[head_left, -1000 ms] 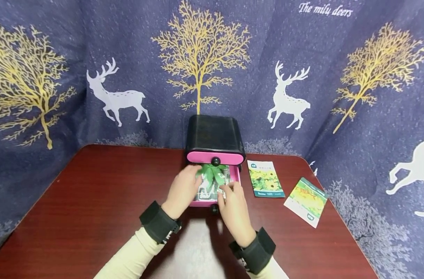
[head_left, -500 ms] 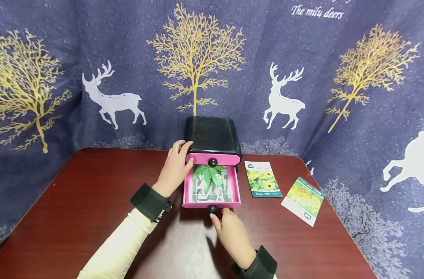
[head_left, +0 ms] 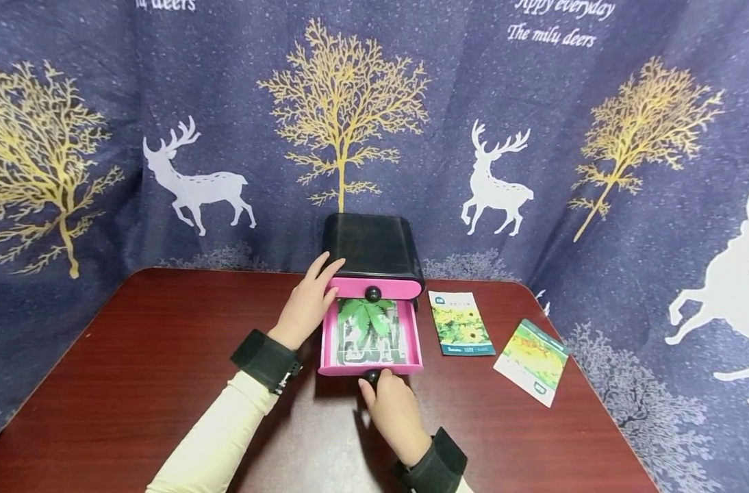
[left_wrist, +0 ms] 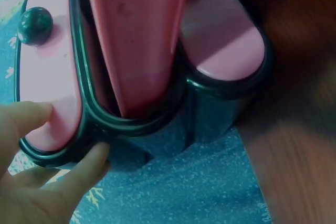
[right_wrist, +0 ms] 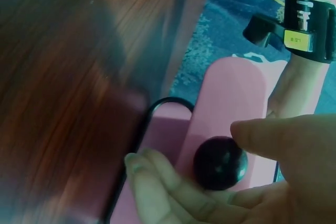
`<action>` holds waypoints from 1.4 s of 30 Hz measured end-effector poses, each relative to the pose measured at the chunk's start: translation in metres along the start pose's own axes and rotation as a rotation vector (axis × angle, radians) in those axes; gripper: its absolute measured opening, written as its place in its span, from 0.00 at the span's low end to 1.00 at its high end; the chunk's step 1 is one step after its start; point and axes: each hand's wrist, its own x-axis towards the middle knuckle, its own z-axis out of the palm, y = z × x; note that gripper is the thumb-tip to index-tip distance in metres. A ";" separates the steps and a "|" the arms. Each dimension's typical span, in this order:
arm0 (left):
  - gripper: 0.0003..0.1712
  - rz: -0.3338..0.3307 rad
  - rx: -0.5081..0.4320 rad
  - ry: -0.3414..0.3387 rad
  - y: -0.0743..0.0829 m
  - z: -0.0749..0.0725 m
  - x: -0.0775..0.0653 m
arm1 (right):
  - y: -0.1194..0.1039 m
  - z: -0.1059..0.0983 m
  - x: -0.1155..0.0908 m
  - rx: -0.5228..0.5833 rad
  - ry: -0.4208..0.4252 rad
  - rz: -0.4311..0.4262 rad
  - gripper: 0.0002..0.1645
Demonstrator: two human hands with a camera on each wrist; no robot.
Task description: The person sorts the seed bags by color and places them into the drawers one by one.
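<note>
A black cabinet (head_left: 371, 243) with pink drawers stands at the back of the table. Its middle drawer (head_left: 413, 342) is pulled out, with a green leaf (head_left: 363, 316) and a flat packet with white print (head_left: 383, 352) inside. My left hand (head_left: 303, 308) rests at the cabinet's left side, fingers spread. In the left wrist view, its thumb touches the pink front of the top drawer (left_wrist: 58, 77), another finger the black casing. My right hand (head_left: 396, 411) is at the pulled-out drawer's black knob (right_wrist: 220, 163), thumb tip on one side and fingers curled round the other.
Right of the cabinet, a seed packet with yellow flowers (head_left: 461, 323) lies flat on the brown table (head_left: 183, 356). Farther right lies another colourful packet (head_left: 532, 359), near the table's right edge. A blue cloth with deer and trees (head_left: 226, 82) hangs behind.
Both hands have left the drawer's inside. My left hand has moved up to the cabinet's left side, my right hand down to the front knob. The view has shifted slightly.
</note>
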 end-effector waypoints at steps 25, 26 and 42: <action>0.32 -0.045 -0.078 0.026 0.000 0.007 0.001 | 0.010 0.003 0.033 0.073 0.071 0.080 0.17; 0.32 -0.047 -0.080 0.027 0.000 0.007 0.000 | 0.010 0.005 0.034 0.079 0.071 0.077 0.18; 0.30 -0.039 -0.073 0.052 0.000 0.009 0.001 | 0.009 0.012 0.075 0.124 0.032 0.116 0.20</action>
